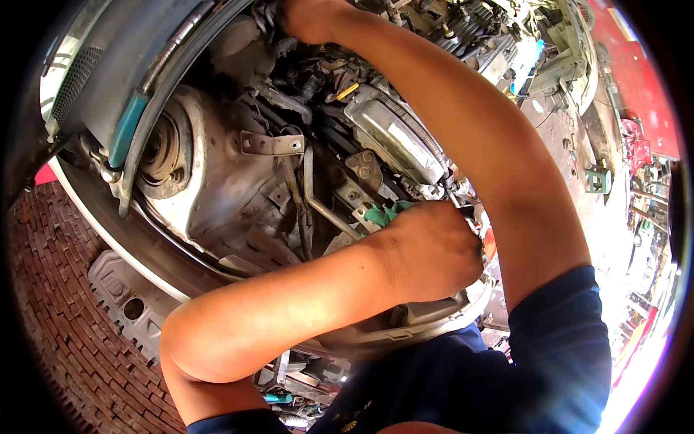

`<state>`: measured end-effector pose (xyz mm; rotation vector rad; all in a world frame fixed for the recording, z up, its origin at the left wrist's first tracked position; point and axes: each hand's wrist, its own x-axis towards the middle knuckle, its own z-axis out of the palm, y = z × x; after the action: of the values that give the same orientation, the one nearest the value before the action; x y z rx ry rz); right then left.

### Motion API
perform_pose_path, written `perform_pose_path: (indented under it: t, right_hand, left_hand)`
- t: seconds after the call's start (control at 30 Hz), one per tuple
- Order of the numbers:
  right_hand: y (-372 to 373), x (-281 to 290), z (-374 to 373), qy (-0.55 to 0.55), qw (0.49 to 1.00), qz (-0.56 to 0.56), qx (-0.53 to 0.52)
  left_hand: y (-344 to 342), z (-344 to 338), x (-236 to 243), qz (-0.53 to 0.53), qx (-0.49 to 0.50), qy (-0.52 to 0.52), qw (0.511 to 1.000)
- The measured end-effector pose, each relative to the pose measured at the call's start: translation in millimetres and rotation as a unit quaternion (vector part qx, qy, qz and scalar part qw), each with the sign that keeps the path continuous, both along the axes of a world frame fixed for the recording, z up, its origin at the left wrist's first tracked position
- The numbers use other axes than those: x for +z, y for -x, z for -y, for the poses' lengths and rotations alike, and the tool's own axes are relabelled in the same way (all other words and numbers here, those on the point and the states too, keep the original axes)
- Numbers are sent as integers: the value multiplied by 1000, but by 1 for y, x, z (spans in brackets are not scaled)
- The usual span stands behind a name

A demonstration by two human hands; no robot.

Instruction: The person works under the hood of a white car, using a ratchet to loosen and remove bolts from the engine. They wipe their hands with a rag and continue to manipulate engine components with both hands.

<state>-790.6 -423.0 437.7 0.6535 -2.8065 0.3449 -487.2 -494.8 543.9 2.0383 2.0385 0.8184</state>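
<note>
I am leaning over the open engine bay of a car. My left hand [437, 249] is curled into a fist low in the bay, near its front edge; whatever it grips is hidden under the fingers. A crumpled-looking green piece [387, 213] shows right beside its knuckles. Stretched across to the far side, my right hand [307, 20] reaches among dark hoses and metal parts at the top rim of the view. Its fingers are lost in shadow and behind parts. Between the two hands lies a silvery ribbed metal housing [397, 141].
A long tool with a teal handle [129, 130] rests along the edge at the left. Near it is the round strut mount [163, 148]. A metal bracket [271, 144] juts into the bay. Brick paving [65, 289] and a grey molded panel [119, 296] lie below left.
</note>
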Motion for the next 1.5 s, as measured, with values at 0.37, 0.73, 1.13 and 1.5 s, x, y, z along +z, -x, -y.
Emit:
perform_pose_path:
  t: [0.37,0.73,1.13,1.5]
  right_hand:
    - [95,-59,25,-202,944,118,231]
    - [94,-41,15,-75,976,165,118]
    - [35,-6,6,-295,947,89,92]
    - [-41,61,-9,-51,994,55,-84]
  left_hand:
    - [-3,-8,-7,52,59,-93,993]
    - [11,-13,20,19,-97,179,979]
    - [6,-6,-5,14,30,-122,992]
    - [10,-8,-7,5,0,-68,998]
